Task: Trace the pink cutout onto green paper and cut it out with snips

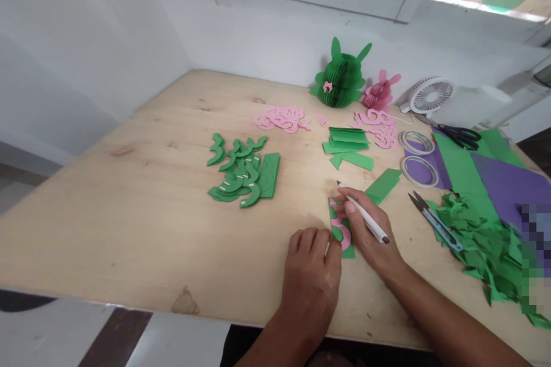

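1. As far as my feed shows, a pink cutout (346,238) lies on a green strip (348,254), between the two hands, toward the near edge of the table (150,212).
2. Pen work at this edge, my judgement: keep the cutout flat and pinned so it can't creep, hold the nib snug to the outline, go slow round the tight curves, and shift the pressing fingers clear of the line rather than lifting them.
3. Cutout look: flat, curvy, a rounded loop at the near end, green showing inside it. Far end partly behind fingers, full outline not readable. Strip: narrow, straight-edged, running away from the wearer.
4. Right hand (371,245): closed on a white pen (365,219), pointed end jutting out past the fingers near the strip's far end. Nib contact: can't tell.
5. Left hand (310,281): palm down, fingers curled, thumb side at the strip's left edge. Pinching or only pressing, can't tell.
6. Just beyond the right hand: a loose green strip (383,184). Farther back, a stack of green strips (348,139).
7. Left: heaped green cutouts (241,178). Behind: pink pieces (282,118).
8. Right: thread snips (437,223) by green scraps (486,246), two tape rolls (434,176).
9. Against the wall: green paper figure (342,80), white fan (430,96).
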Available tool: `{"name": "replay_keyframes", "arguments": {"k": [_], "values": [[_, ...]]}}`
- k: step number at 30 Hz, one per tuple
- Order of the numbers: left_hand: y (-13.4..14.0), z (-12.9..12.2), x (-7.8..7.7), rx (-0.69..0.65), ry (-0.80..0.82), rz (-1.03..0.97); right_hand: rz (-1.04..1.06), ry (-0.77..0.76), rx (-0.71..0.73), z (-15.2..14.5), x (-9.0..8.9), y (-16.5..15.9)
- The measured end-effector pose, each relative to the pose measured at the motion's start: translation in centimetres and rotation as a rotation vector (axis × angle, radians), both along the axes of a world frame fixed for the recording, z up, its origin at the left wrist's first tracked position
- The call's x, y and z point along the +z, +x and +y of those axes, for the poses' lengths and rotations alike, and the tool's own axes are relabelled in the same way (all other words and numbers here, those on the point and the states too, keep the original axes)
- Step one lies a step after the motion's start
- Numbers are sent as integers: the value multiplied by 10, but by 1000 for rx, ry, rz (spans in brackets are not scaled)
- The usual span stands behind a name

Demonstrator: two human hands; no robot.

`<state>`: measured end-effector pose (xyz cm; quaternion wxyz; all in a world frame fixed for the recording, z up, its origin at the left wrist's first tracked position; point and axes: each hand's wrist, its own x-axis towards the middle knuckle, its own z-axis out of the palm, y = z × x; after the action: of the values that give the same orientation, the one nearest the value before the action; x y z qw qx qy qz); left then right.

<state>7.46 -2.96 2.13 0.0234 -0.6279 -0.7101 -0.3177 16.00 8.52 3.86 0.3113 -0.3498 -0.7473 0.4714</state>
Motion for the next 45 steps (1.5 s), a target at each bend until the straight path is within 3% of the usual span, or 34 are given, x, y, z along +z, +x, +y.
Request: {"name": "replay_keyframes", "arguments": {"k": [10, 20, 28, 37, 45], "values": [[-2, -1, 8, -20, -17, -16, -36, 27, -6, 0, -1, 0], [-6, -4, 3, -103, -106, -22, -56, 49, 1, 2, -1, 0], [-14, -1, 10, -142, -128, -21, -59, 67, 9, 2, -1, -1], [-45, 5, 19, -267, -79, -102, -52, 48, 0, 3, -3, -1], [-69, 9, 11, -461, -70, 111, -46, 46, 8, 2, -2, -1]]}}
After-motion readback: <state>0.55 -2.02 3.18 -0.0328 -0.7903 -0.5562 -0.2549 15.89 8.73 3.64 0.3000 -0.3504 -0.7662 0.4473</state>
